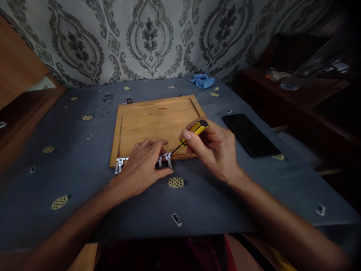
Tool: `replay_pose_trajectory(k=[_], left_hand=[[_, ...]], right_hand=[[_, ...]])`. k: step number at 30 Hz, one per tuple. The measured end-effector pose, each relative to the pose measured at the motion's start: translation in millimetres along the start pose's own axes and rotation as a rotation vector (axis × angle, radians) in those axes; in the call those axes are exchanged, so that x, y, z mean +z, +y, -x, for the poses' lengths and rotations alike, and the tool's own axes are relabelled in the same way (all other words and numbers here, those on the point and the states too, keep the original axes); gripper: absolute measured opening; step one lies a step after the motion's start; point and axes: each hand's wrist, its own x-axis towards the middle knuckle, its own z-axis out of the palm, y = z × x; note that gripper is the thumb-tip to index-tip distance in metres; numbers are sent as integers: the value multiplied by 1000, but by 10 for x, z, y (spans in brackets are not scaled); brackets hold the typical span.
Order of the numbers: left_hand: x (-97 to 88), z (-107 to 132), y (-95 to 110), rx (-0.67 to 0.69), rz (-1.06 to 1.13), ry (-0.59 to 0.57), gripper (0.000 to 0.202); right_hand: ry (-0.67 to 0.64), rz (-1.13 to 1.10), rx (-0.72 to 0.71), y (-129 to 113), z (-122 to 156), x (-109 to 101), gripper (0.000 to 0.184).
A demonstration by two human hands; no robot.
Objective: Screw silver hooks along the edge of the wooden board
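Note:
A wooden board (153, 124) with a raised rim lies flat on the grey-blue cloth. Small metal hooks hang at its near edge: one (119, 164) at the left corner, another (168, 158) near the middle. My left hand (143, 163) rests on that edge with fingers pressed down around the middle hook (168, 158). My right hand (216, 148) is closed round a yellow-and-black screwdriver (194, 131). Its tip points down and left at the middle hook.
A black phone (249, 134) lies right of the board. A blue rag (202, 81) sits at the far edge. Small screws and metal parts (106, 99) lie beyond the board's far left corner. Dark wooden furniture (296, 98) stands to the right.

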Motion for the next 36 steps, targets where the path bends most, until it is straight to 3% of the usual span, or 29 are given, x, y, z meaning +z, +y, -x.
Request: replay_pose_trajectory(k=[5, 14, 36], left_hand=[[0, 2, -1, -6, -6, 0, 57], [-117, 60, -37, 43, -82, -8, 78], [-76, 57, -56, 26, -29, -29, 69]], right_hand=[[0, -2, 5, 3, 8, -5, 30], [7, -1, -21, 5, -8, -2, 33], [-1, 7, -27, 12, -4, -8, 30]])
